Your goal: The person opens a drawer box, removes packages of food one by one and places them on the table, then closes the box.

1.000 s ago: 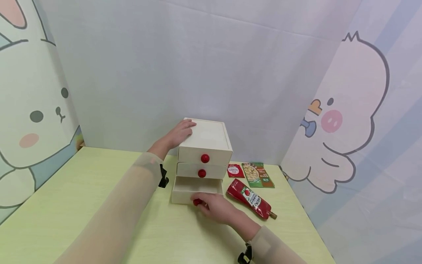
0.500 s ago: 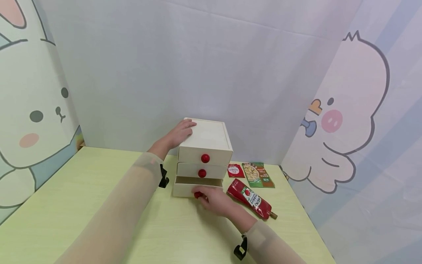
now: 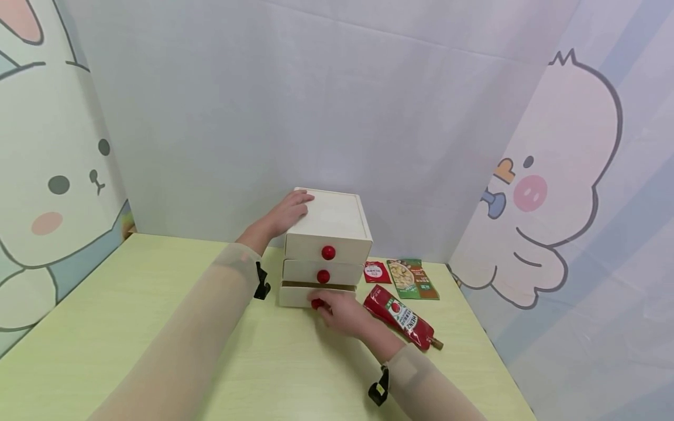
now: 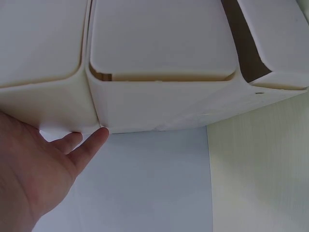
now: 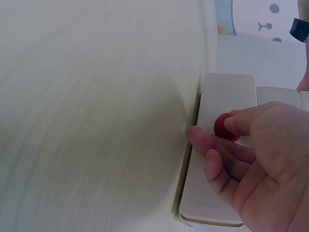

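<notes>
A small white drawer cabinet [image 3: 334, 215] with three stacked drawers, each with a round red knob, stands on the table. My left hand [image 3: 286, 213] rests on its top left edge; in the left wrist view the fingers [image 4: 89, 147] lie extended against the cabinet's side. With thumb and fingers, my right hand [image 3: 344, 314] pinches the red knob [image 5: 224, 127] of the bottom drawer [image 3: 295, 297]. That drawer sticks out slightly, leaving a narrow dark gap above its front. The upper two drawers look pushed in. What the bottom drawer contains is hidden.
Right of the cabinet lie a small red sachet [image 3: 376, 272], a green and brown food packet [image 3: 412, 279] and a red Heinz pouch [image 3: 398, 316] with its cap towards the front right. Printed cloth walls [image 3: 316, 117] border the pale table [image 3: 131, 304].
The bottom drawer has slid back into the cabinet, from well pulled out to a small gap. My right hand moved away from me with its knob; the left hand stayed put.
</notes>
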A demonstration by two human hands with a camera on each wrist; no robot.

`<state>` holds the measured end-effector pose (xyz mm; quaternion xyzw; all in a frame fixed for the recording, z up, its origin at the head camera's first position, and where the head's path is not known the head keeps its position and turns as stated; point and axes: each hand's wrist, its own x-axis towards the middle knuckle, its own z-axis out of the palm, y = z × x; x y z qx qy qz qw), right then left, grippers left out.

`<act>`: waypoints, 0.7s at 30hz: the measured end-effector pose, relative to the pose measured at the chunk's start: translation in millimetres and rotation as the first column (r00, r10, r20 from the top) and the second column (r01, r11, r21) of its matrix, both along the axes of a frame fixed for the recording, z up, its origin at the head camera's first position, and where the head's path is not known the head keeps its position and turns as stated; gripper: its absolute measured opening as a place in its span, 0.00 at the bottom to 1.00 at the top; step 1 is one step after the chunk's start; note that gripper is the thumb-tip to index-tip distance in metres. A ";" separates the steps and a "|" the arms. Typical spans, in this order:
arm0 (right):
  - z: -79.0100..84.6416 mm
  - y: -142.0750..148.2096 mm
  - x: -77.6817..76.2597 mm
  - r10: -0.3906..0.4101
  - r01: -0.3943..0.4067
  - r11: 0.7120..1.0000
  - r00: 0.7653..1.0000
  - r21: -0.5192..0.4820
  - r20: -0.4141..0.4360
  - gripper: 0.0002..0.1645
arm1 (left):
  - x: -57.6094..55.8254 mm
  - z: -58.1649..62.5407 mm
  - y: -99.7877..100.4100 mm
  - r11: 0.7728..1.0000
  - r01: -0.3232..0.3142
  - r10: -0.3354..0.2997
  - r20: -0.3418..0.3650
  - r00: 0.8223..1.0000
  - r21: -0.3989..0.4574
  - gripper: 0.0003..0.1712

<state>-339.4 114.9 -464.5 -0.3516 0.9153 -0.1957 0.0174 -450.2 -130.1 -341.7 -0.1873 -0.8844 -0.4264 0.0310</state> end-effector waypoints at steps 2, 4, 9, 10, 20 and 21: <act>-0.1 -0.7 -1.5 -0.007 0.007 1.000 1.000 0.005 -0.010 0.16 | 0.0 0.2 0.2 1.000 -0.002 0.002 -0.001 1.000 -0.001 0.36; 0.5 -1.3 -2.7 -0.015 0.015 1.000 1.000 0.012 -0.009 0.16 | 0.4 0.7 0.3 1.000 -0.003 0.003 0.000 1.000 -0.002 0.36; 3.5 -3.2 -5.1 -0.040 0.039 0.999 0.999 0.025 0.014 0.17 | 1.7 2.4 0.4 1.000 0.000 0.000 0.002 1.000 -0.001 0.37; 3.7 -3.5 -5.7 -0.044 0.044 0.999 0.999 0.027 0.017 0.17 | 2.2 2.7 0.3 1.000 0.002 -0.002 0.001 1.000 -0.001 0.37; 4.5 -5.4 -9.0 -0.038 0.038 0.999 0.999 0.027 0.002 0.17 | -1.6 2.0 -0.8 1.000 0.002 -0.002 -0.005 1.000 -0.015 0.36; 4.7 -5.5 -8.8 -0.040 0.040 0.999 0.999 0.028 0.005 0.17 | -1.5 2.1 -1.0 1.000 0.002 -0.002 -0.004 1.000 -0.015 0.36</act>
